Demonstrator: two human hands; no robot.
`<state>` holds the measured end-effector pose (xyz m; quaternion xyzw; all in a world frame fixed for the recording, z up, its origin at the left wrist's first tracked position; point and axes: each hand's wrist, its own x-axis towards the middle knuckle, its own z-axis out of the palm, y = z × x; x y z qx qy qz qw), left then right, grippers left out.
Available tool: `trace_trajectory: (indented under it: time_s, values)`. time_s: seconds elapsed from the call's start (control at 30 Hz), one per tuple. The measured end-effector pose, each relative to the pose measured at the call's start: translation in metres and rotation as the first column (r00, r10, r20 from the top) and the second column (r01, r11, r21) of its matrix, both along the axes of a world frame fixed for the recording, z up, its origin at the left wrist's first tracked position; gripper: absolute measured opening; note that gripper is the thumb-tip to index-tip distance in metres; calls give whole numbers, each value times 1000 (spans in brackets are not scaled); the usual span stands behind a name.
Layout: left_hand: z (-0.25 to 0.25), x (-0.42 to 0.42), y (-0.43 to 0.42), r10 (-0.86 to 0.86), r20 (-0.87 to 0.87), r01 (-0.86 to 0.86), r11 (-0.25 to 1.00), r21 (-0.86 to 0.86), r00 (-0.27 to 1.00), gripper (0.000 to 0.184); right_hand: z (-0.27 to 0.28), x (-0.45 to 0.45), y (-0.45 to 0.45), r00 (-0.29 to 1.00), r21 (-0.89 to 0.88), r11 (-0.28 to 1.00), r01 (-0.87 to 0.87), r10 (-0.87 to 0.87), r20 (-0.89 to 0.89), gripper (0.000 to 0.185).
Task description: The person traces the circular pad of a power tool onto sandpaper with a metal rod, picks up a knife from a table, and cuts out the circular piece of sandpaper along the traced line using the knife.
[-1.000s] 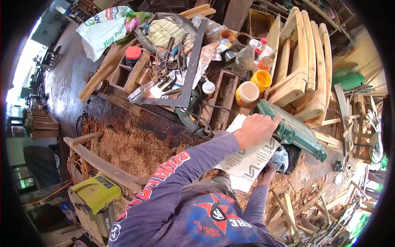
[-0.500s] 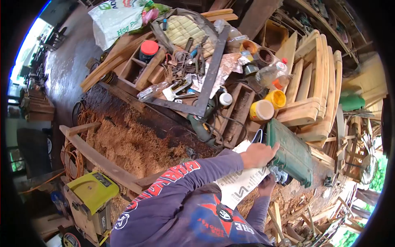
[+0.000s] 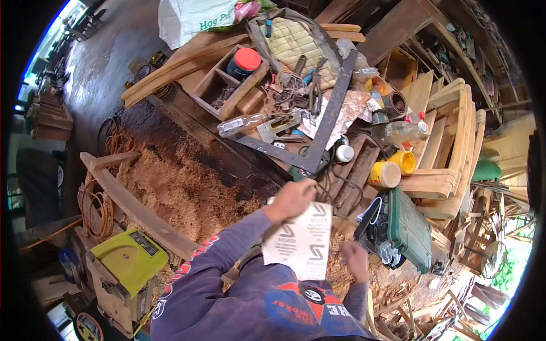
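Note:
My left hand (image 3: 291,202) is closed on the top edge of a white printed sheet (image 3: 301,241), which hangs in front of my lap. To the right of the sheet, my right hand (image 3: 355,260) is apart from it, its fingers blurred and curled, so its grip is unclear. Beyond that hand stands an open case with a green lid (image 3: 408,230). Black items and a crumpled clear plastic bag (image 3: 389,254) show in the case.
A cluttered bench holds a metal square (image 3: 335,108), a jar with a red lid (image 3: 247,60) and a yellow tub (image 3: 385,174). Curved wooden frames (image 3: 455,142) stand at right. A yellow-green machine (image 3: 128,258) is at lower left, near sawdust (image 3: 176,187).
My left hand has left the green case lid and moved left with the sheet. My right hand has come away from the plastic bag in the case. The view has shifted.

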<state>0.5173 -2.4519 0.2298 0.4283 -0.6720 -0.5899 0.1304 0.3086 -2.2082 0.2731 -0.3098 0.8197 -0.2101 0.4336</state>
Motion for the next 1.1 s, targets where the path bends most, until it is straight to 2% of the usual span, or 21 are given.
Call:
trace_trajectory:
  time_s: [0.1,0.13,0.17,0.2,0.27,0.3,0.33,0.37,0.43,0.5,0.57,0.63,0.7,0.77,0.83,0.87,0.9,0.93,0.97,1.03,1.1]
  values:
    - [-45,70,-23,278,5,-278,960,-28,961,33,-11,-18,-100,987,-341,933,118,-70,148,25]
    - [-65,84,-29,379,-1,-350,855,382,925,28,-21,-22,-137,954,-400,878,264,-177,241,31]
    - [-81,90,-28,523,-28,-396,679,618,852,28,-41,-29,-181,933,-536,769,347,-223,283,33]
    - [-98,96,-30,440,-64,-310,723,617,896,29,-64,-43,-222,889,-520,731,442,-279,363,31]
    - [-83,95,-26,580,-140,-258,550,794,803,30,-95,-81,-296,958,-413,870,269,-195,212,39]
    - [-75,95,-25,648,-151,-218,452,865,746,30,-101,-87,-324,971,-433,897,92,-177,-160,52]
    - [-53,85,-30,758,-253,-179,437,882,601,31,-111,-98,-345,975,-462,873,155,-211,-71,56]
    - [-37,78,-35,839,-337,-134,427,894,427,32,-141,-125,-364,954,-440,887,140,-239,-179,53]
    - [-38,75,-44,855,-315,-76,377,923,412,32,-117,-108,-379,919,-355,854,381,-391,47,52]
    - [-59,63,-52,828,-285,-152,400,904,483,30,-141,-120,-387,899,-308,846,434,-431,84,50]
    - [-52,56,-54,872,-227,-283,371,885,433,26,-173,-134,-389,931,-394,860,325,-364,-25,49]
    - [-57,56,-60,877,-238,-209,348,914,418,25,-178,-126,-384,939,-342,906,249,-313,-146,49]
    - [-40,54,-65,819,-263,-227,423,877,510,26,-170,-113,-373,825,-92,978,-188,106,-555,53]
    - [-25,44,-78,819,-284,-189,422,887,499,28,-162,-94,-371,864,-222,974,-41,-77,-498,61]
    - [-34,37,-100,812,-274,-168,409,897,516,33,-157,-84,-377,918,-310,914,262,-335,-210,65]
    - [-66,34,-111,692,-524,267,453,851,496,34,-154,-83,-381,917,-307,912,272,-342,-206,65]
    - [-85,33,-120,576,-733,652,405,641,362,37,-151,-84,-384,941,-345,901,265,-319,-110,63]
    - [-84,31,-125,658,-658,614,360,702,366,45,-139,-81,-386,956,-384,885,265,-294,-18,62]
    - [-84,33,-134,654,-653,620,343,705,381,45,-128,-77,-386,959,-390,898,205,-263,-102,53]
    - [-75,48,-158,780,-557,667,256,700,285,53,-148,-85,-392,959,-474,837,273,-276,66,45]
    - [-92,62,-174,839,-533,704,314,637,108,46,-119,-80,-394,956,-427,901,71,-183,-227,42]
